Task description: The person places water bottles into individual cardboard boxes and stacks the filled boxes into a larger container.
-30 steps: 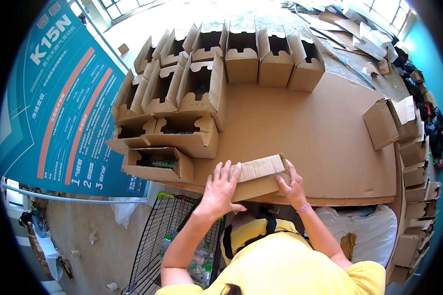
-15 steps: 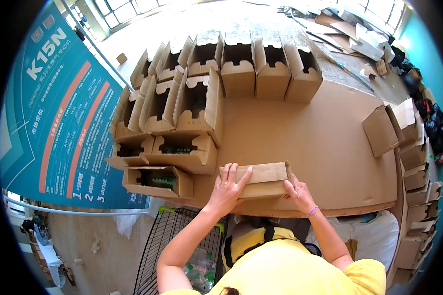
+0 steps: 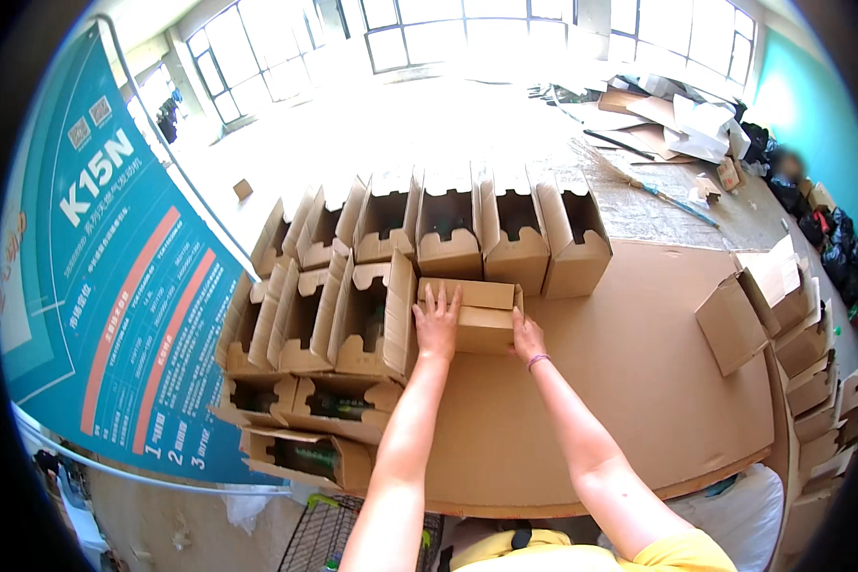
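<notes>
Between both hands is a brown cardboard box (image 3: 486, 329), lying with its long side toward me. My left hand (image 3: 437, 324) spreads its fingers over the box's left end and top. Around the right end, my right hand (image 3: 528, 339) grips the side, a thin band on its wrist. The box sits in front of the back row of open cardboard boxes (image 3: 450, 255) and right beside another open box (image 3: 364, 355) on its left. Whether its underside rests on the cardboard-covered table (image 3: 629, 400) is hard to tell. Its contents are hidden.
Several more open boxes (image 3: 307, 456) stand at the left, some with green bottles (image 3: 316, 458) inside. A cardboard piece (image 3: 732, 322) and stacked boxes (image 3: 819, 419) line the right. A blue banner (image 3: 133, 315) rises at the left; a wire cart (image 3: 319, 534) is below.
Both hands have carried the box away from the table's near edge, forward to the back row of boxes. My arms are now stretched out, and the head view has tilted up.
</notes>
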Action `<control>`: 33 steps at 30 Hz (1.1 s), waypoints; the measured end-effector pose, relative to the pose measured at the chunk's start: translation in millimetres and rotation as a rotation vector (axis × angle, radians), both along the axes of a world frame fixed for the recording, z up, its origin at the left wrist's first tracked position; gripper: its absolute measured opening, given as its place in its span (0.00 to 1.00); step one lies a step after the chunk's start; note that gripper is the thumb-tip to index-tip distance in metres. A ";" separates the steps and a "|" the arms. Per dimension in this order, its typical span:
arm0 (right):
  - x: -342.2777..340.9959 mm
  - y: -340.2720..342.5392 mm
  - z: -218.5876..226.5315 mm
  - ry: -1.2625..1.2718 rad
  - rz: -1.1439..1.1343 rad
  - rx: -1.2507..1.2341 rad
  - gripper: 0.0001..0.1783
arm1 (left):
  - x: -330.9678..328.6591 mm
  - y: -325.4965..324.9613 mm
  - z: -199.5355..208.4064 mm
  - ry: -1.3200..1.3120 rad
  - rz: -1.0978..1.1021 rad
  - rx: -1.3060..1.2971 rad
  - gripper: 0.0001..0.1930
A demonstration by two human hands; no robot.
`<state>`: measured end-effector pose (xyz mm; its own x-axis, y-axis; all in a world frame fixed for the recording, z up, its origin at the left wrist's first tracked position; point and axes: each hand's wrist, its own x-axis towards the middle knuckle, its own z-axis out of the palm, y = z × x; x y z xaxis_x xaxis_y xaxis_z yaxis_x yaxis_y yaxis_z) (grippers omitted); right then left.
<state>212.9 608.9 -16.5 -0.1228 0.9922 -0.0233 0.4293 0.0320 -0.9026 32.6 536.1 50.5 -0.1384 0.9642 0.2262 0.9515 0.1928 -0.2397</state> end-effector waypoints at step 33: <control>546.6 38.7 143.8 -0.959 -0.326 0.118 0.29 | 58.3 -140.6 53.7 -0.446 -0.163 0.091 0.32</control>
